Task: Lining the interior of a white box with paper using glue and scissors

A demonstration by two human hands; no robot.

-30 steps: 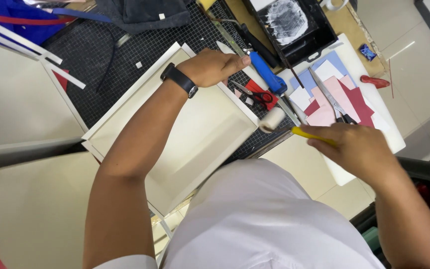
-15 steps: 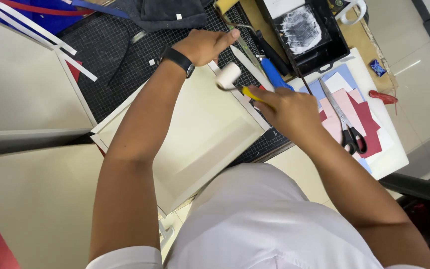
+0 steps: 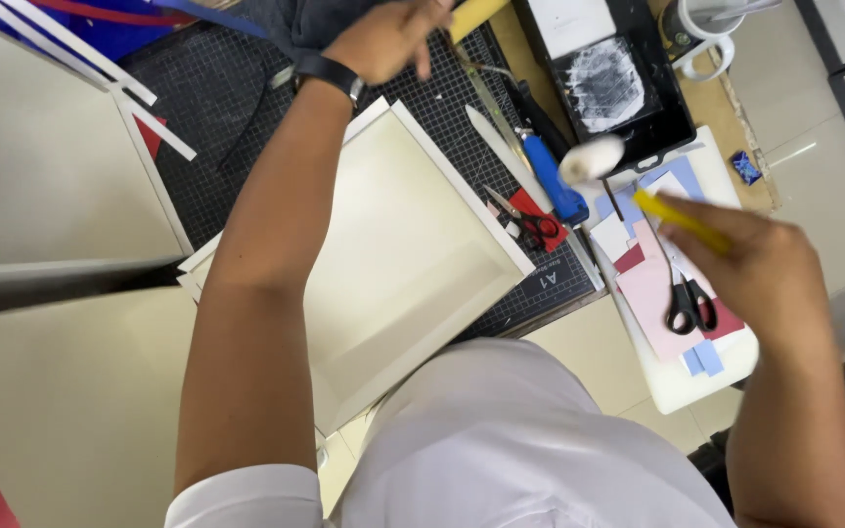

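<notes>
Pale cream worktop (image 3: 51,411) under a black gridded cutting mat (image 3: 237,127).

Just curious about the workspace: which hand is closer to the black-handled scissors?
Right. The right hand holds a small roller just beside the black-handled scissors; the left hand is far across the cutting mat.

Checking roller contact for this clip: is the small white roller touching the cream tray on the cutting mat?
Apart. The head view shows the right hand holding the roller off to the side, by the black tray, well clear of the cream tray.

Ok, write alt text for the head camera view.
A person's right hand holds a small yellow-handled roller near a black tray, while the left hand reaches across a dark cutting mat above a shallow cream tray-like frame.
</notes>
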